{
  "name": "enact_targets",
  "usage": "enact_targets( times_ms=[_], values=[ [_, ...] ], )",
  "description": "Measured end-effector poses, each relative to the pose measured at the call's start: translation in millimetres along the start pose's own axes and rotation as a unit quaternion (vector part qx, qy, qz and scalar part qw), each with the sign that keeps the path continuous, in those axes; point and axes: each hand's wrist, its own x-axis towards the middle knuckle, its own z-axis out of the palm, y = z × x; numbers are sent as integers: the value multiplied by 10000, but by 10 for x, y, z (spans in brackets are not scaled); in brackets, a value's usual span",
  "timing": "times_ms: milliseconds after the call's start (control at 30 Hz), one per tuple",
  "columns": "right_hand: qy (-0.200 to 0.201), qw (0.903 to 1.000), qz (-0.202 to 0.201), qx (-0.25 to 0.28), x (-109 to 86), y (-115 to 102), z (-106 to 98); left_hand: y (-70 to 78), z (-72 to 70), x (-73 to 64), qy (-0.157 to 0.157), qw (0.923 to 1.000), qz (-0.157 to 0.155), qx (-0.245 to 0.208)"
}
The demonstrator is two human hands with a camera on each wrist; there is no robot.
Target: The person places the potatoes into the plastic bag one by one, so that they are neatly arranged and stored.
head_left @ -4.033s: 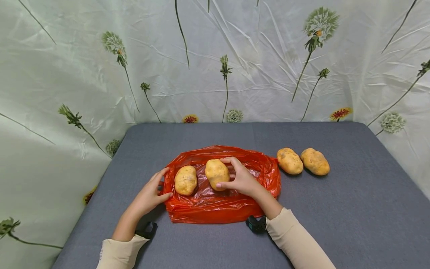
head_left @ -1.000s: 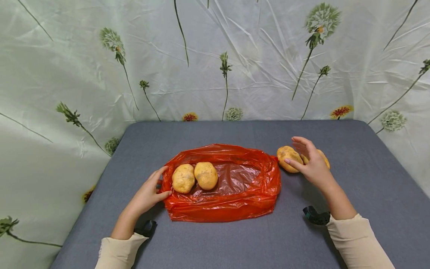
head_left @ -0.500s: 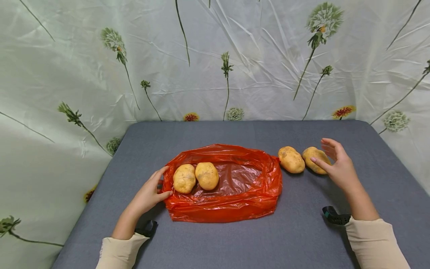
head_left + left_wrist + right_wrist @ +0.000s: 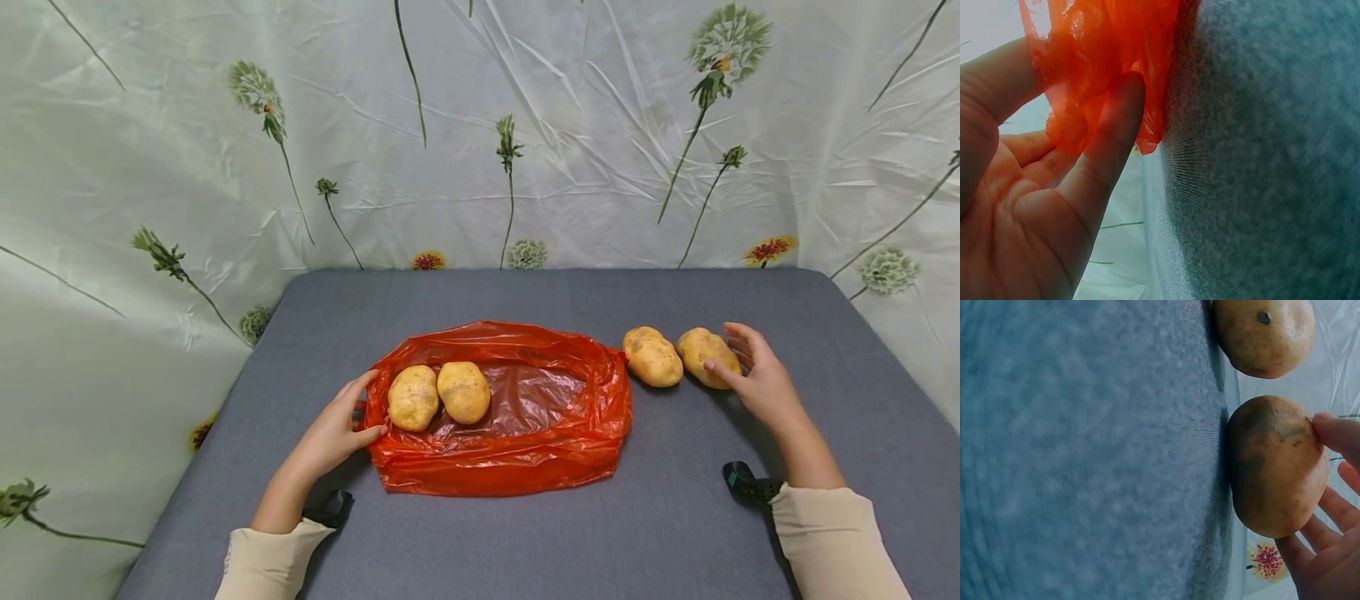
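Note:
An opened red plastic bag (image 4: 495, 473) lies on the table with two potatoes inside its left part, a left potato (image 4: 412, 400) and a right potato (image 4: 463, 393), side by side. My left hand (image 4: 327, 435) holds the bag's left edge; in the left wrist view the thin red film (image 4: 1100, 50) passes between thumb and fingers. Right of the bag rest two more potatoes. My right hand (image 4: 768, 387) grips the far right potato (image 4: 701, 354), thumb on its near side and fingers round its right end. In the right wrist view this potato (image 4: 1272, 475) sits on the cloth.
The other loose potato (image 4: 651, 357) lies between the bag's right edge and the gripped one. Grey cloth (image 4: 525, 542) covers the table. A pale curtain with printed flowers (image 4: 480, 167) stands behind and along the left side.
The right hand has released a potato beside the other one in the bag, moved right past the nearer loose potato, and closed round the far right one. The left hand stays at the bag.

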Motion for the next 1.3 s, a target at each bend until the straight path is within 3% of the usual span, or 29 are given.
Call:
enact_targets(
  times_ms=[267, 433, 767, 1300],
  values=[
    [-661, 9972, 341, -113, 1, 17, -35, 5, 1, 1, -28, 10000, 11, -6],
    [-742, 9953, 387, -489, -9, 27, -33, 10, 0, 3, -30, 10000, 40, 30],
    [77, 9986, 465, -240, -65, 6, -29, 8, -1, 4, 3, 9999, 116, 46],
    [1161, 9930, 196, 25, -88, -120, 108, -2, -5, 0, 0, 9999, 145, 20]
  ],
)
